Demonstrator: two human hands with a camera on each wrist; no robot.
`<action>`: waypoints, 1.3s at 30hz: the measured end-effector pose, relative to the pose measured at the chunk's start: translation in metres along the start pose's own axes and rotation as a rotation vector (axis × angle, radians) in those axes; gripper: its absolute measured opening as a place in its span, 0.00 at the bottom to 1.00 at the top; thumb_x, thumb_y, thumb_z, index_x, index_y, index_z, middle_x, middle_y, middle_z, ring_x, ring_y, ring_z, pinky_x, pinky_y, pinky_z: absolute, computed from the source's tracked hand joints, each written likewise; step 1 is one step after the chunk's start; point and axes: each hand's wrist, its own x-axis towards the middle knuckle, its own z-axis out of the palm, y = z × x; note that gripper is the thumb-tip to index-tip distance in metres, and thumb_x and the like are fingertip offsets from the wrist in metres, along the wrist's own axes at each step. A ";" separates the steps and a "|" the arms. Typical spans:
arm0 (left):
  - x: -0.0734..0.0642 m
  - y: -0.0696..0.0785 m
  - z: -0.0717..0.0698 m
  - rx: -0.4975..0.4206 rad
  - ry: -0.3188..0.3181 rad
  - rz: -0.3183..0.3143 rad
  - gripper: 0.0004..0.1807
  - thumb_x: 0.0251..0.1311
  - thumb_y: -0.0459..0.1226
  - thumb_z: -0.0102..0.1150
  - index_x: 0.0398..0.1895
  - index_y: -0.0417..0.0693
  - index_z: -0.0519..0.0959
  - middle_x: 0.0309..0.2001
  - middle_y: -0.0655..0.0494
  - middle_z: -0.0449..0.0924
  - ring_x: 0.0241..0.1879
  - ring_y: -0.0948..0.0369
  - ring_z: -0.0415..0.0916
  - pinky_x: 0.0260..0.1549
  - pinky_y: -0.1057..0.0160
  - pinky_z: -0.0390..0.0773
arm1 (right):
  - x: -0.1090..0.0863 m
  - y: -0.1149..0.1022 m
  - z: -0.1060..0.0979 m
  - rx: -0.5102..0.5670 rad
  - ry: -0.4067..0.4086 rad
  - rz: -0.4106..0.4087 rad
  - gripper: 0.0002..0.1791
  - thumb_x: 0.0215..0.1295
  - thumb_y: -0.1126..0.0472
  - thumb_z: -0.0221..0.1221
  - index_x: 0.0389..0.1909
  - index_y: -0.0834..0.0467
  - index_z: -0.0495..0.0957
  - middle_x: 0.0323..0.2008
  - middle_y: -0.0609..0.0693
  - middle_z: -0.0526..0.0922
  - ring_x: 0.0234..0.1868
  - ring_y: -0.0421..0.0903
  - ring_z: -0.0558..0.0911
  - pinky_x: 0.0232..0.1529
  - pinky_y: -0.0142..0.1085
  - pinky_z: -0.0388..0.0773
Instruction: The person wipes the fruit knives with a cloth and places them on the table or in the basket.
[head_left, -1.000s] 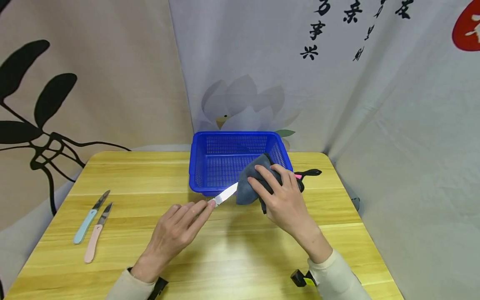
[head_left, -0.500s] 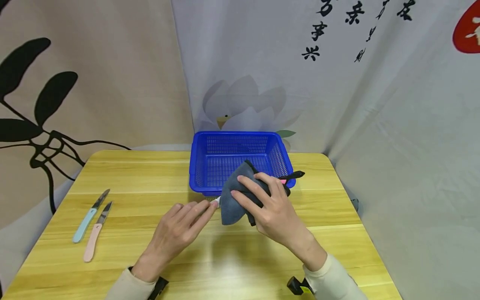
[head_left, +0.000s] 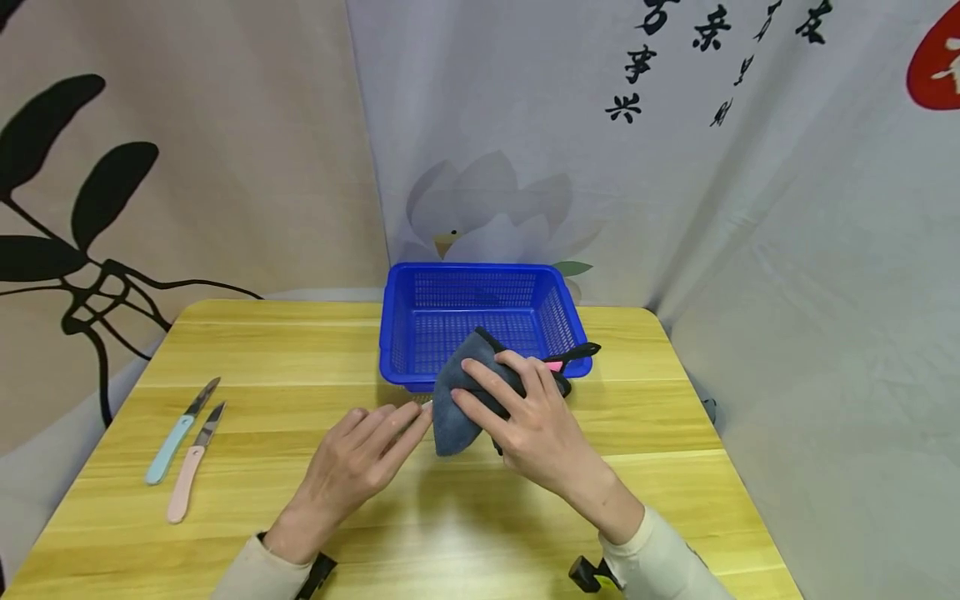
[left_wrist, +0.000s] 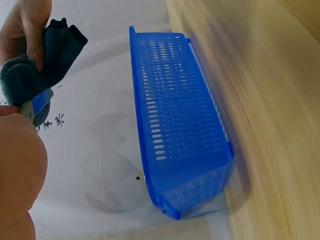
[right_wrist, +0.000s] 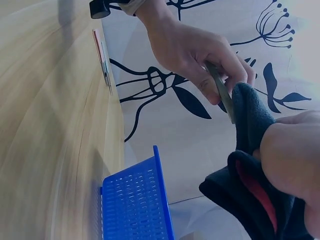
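In the head view my left hand (head_left: 358,454) pinches a knife by its handle, in front of the basket. The right wrist view shows this knife (right_wrist: 226,100) pointing into the folds of a cloth. The cloth (head_left: 456,408) is grey-blue with black edging and a pink patch, and my right hand (head_left: 528,412) grips it around the blade. Most of the blade is hidden inside it. Both hands are raised above the table. A blue plastic basket (head_left: 397,367) with slotted walls stands just behind them, partly covered by the cloth.
On the left of the wooden table (head_left: 300,350) lie two knives side by side, one with a light blue handle (head_left: 169,450) and one with a pink handle (head_left: 186,485). A printed curtain (head_left: 510,108) hangs behind the table and along its sides.
My right hand has slid the cloth left and toward me along the blade, up to the left fingertips, covering the blade that showed before. The left hand has stayed nearly still.
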 end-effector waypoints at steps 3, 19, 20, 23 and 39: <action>-0.001 0.000 0.000 -0.002 0.001 0.002 0.18 0.87 0.27 0.50 0.61 0.44 0.90 0.53 0.50 0.90 0.40 0.57 0.83 0.29 0.63 0.72 | 0.000 0.001 0.000 -0.018 -0.009 0.005 0.34 0.58 0.68 0.79 0.66 0.46 0.86 0.75 0.53 0.82 0.69 0.62 0.77 0.63 0.55 0.80; -0.001 -0.002 -0.002 0.000 0.000 0.010 0.18 0.88 0.28 0.50 0.62 0.45 0.90 0.52 0.51 0.90 0.38 0.58 0.83 0.27 0.65 0.71 | -0.007 0.015 0.001 -0.033 -0.012 0.059 0.29 0.63 0.70 0.72 0.65 0.47 0.87 0.74 0.56 0.83 0.69 0.65 0.77 0.62 0.56 0.79; -0.001 -0.002 -0.003 0.001 -0.001 0.010 0.18 0.88 0.28 0.50 0.62 0.45 0.90 0.52 0.51 0.90 0.38 0.58 0.83 0.27 0.65 0.71 | -0.007 0.016 0.002 -0.032 -0.011 0.061 0.29 0.63 0.70 0.71 0.65 0.47 0.87 0.74 0.56 0.83 0.69 0.65 0.77 0.62 0.56 0.79; -0.001 -0.002 -0.003 0.002 -0.005 0.009 0.18 0.88 0.29 0.50 0.62 0.45 0.90 0.52 0.51 0.90 0.38 0.58 0.83 0.27 0.65 0.70 | -0.008 0.019 0.003 -0.032 -0.011 0.069 0.30 0.62 0.71 0.71 0.65 0.48 0.87 0.74 0.56 0.83 0.69 0.65 0.77 0.62 0.56 0.79; 0.001 -0.003 -0.002 -0.007 0.020 0.015 0.16 0.89 0.33 0.51 0.60 0.45 0.91 0.50 0.51 0.90 0.37 0.58 0.83 0.26 0.66 0.70 | -0.018 0.035 0.005 -0.059 -0.003 0.142 0.28 0.62 0.69 0.74 0.64 0.49 0.88 0.72 0.58 0.83 0.68 0.66 0.77 0.62 0.60 0.79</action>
